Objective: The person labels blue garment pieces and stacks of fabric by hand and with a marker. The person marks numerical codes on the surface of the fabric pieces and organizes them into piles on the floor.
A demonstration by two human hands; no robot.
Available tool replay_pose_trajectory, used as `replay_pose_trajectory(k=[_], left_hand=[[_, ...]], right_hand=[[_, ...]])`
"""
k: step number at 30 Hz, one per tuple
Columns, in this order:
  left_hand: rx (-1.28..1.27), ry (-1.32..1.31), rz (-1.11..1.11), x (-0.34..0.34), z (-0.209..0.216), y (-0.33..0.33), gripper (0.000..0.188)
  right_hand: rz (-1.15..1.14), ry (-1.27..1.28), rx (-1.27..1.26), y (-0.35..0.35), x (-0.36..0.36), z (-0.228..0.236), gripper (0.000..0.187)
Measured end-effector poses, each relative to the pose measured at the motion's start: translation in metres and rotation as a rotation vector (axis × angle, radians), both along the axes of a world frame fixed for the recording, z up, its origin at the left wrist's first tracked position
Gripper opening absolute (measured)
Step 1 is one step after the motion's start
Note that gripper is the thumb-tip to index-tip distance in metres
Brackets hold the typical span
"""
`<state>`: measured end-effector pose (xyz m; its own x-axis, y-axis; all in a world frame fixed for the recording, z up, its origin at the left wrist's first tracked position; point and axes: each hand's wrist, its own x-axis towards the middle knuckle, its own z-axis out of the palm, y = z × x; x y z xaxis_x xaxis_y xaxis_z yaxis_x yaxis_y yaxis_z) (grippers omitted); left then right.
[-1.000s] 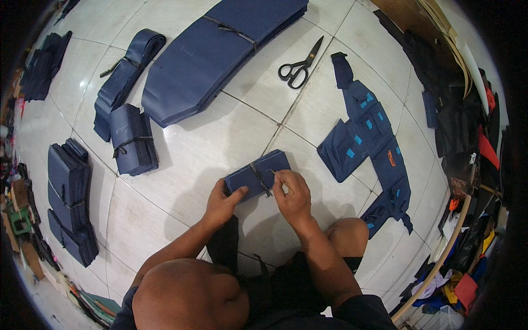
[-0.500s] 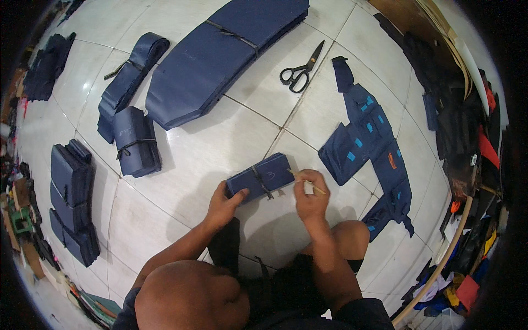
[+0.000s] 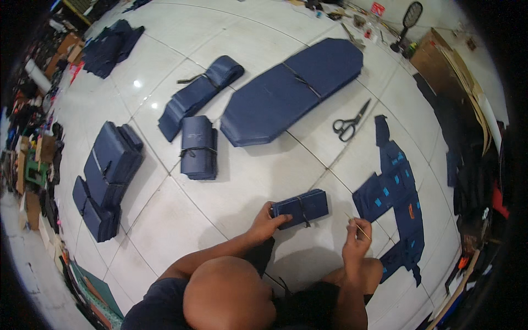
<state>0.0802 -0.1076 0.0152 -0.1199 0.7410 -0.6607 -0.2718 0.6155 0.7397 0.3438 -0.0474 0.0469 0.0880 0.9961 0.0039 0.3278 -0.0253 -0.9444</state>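
My left hand point(image 3: 265, 223) grips the near left end of a small stack of navy fabric pieces point(image 3: 314, 208), thumb on top and fingers round the side. A dark tie is knotted round the stack's middle. To its right, my right hand point(image 3: 356, 242) pinches a thin, light-brown, pencil-like stick point(image 3: 363, 233), its tip pointing up and left, apart from the stack. Right of that lies a navy fabric piece point(image 3: 407, 212) of irregular outline, carrying small blue patches and one orange mark. Black-handled scissors point(image 3: 345, 131) lie beyond the stack, blades pointing away.
A large tied navy stack point(image 3: 286, 99) lies at the far middle. Left of it are a long folded bundle point(image 3: 201, 91) and a shorter tied bundle point(image 3: 199, 137). More tied stacks point(image 3: 113, 157) rest at the left. Cardboard point(image 3: 432, 60) and clutter line the right side.
My right hand has drawn the stick away from the stack's top, to the right. My left hand still grips the stack. The whole view has shifted, showing more of the far floor.
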Motion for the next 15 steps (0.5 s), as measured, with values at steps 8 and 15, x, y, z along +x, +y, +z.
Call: replay_pose_trajectory(k=[8, 15], left_hand=[[0.222, -0.204, 0.497, -0.046, 0.038, -0.025, 0.053], [0.431, -0.265, 0.765, -0.097, 0.033, -0.036, 0.05]], right_hand=[[0.002, -0.076, -0.082, -0.037, 0.02, 0.014, 0.01], [0.068, -0.012, -0.154, -0.034, 0.013, -0.006, 0.013]])
